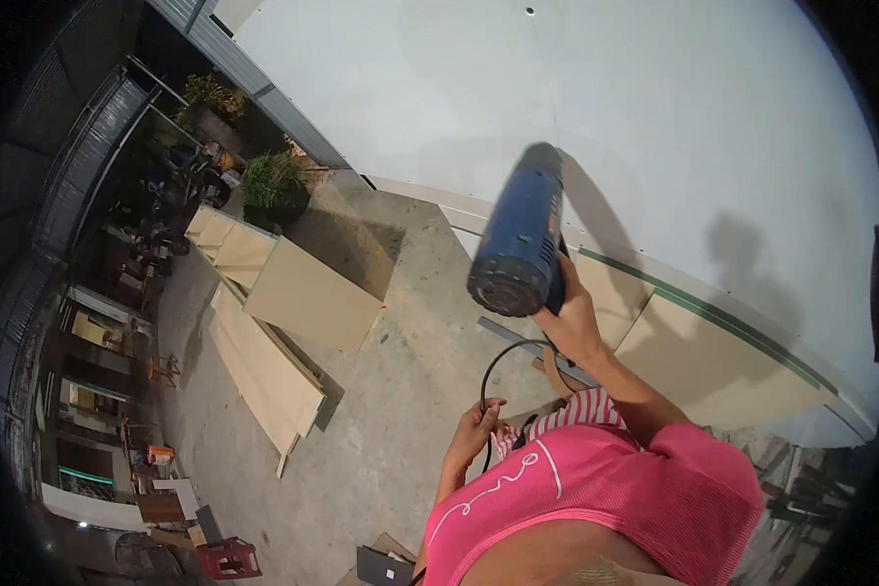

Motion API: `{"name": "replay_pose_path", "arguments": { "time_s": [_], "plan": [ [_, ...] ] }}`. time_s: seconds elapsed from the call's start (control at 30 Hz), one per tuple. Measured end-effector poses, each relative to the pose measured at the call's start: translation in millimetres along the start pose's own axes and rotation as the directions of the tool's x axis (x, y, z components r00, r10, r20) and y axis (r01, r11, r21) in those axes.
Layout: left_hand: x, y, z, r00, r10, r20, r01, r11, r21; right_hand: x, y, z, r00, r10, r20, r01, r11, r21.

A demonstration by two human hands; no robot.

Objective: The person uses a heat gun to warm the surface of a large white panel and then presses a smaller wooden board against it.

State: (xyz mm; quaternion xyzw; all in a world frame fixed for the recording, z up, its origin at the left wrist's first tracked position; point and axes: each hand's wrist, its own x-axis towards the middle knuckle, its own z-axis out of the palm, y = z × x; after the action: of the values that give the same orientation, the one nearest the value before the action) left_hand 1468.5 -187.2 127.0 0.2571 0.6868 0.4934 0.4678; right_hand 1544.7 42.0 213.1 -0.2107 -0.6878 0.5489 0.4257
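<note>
My right hand (574, 317) is wrapped round the handle of a blue heat gun (520, 230) with a black rear end. Its grey nozzle points at the large white panel (674, 107), near a thin vertical line on the surface; whether it touches cannot be told. A black power cord (494, 366) loops down from the handle. Lower down, in front of my body, my left hand (474, 435) is closed around that cord. The tool's shadow falls on the panel to its right.
Beige boards (313, 293) and a long board frame (264, 366) lie on the concrete floor (381, 430) at left. Under the white panel are beige boards with a green edge (723, 352). A potted plant (273, 183), a red stool (230, 559) and a dark box (384, 566) stand farther off.
</note>
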Motion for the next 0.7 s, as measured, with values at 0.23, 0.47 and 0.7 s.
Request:
{"name": "replay_pose_path", "arguments": {
  "time_s": [0.23, 0.47, 0.7],
  "plan": [
    [13.6, -29.1, 2.7, 0.997, -0.060, 0.049, 0.057, 0.997, 0.047, -7.2, 17.3, -16.2, 0.994, 0.101, -0.031, -0.102, 0.994, -0.042],
    [31.5, -15.5, 13.3, 0.986, -0.135, 0.095, 0.129, 0.989, 0.067, -6.3, 24.8, -18.7, 0.995, 0.098, -0.010, -0.098, 0.986, -0.138],
    [34.1, -16.8, 23.3, 0.994, -0.060, 0.089, 0.056, 0.997, 0.047, -4.8, 35.7, -25.7, 0.996, 0.084, 0.031, -0.076, 0.976, -0.206]
  ]
}}
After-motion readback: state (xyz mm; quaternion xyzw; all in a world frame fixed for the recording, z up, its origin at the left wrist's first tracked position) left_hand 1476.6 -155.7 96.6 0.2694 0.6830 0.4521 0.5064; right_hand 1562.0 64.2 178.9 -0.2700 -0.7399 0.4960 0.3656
